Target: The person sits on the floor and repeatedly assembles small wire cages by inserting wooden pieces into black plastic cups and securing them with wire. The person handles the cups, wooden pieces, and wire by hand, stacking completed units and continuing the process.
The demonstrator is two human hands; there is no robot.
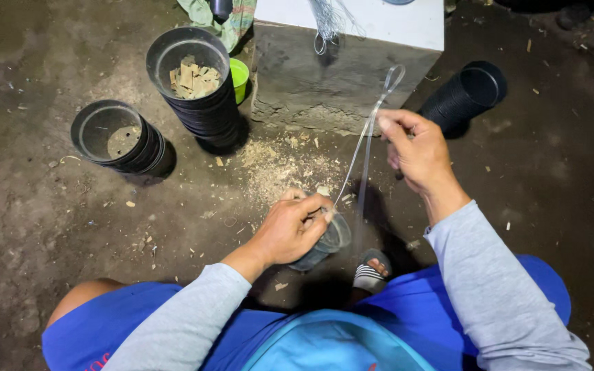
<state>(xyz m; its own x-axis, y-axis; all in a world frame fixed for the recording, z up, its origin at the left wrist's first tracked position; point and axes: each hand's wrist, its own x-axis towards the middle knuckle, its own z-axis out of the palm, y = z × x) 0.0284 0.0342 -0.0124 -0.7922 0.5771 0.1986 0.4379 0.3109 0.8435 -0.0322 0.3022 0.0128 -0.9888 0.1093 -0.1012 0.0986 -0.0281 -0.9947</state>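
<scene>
Currently, the left hand [295, 230] is clenched around the rim of a small black plastic pot [324, 244], with the fingers curled over its top edge and the pot tilted just beneath them. A thin looped length of silvery metal wire [368, 141] rises from those fingertips, slanting up and to the right. The right hand [417, 152] pinches this wire between thumb and forefinger partway up its length; the remaining fingers are loosely curled. The closed end of the wire loop extends beyond the right fingertips, in front of a rough grey concrete block [324, 86] with a white top.

Well beyond the left fingers stands a tall stack of black plastic pots [204, 103], the top one holding pale wood chips [192, 79]. Further left of it sits a shorter stack of black pots [122, 141]. Another stack of black pots [465, 96] lies on its side just beyond the right hand. Pale sawdust [280, 165] is scattered on the dark dirt floor [36, 206] between the left fingers and the block. A sandalled foot [371, 271] rests just below the held pot.
</scene>
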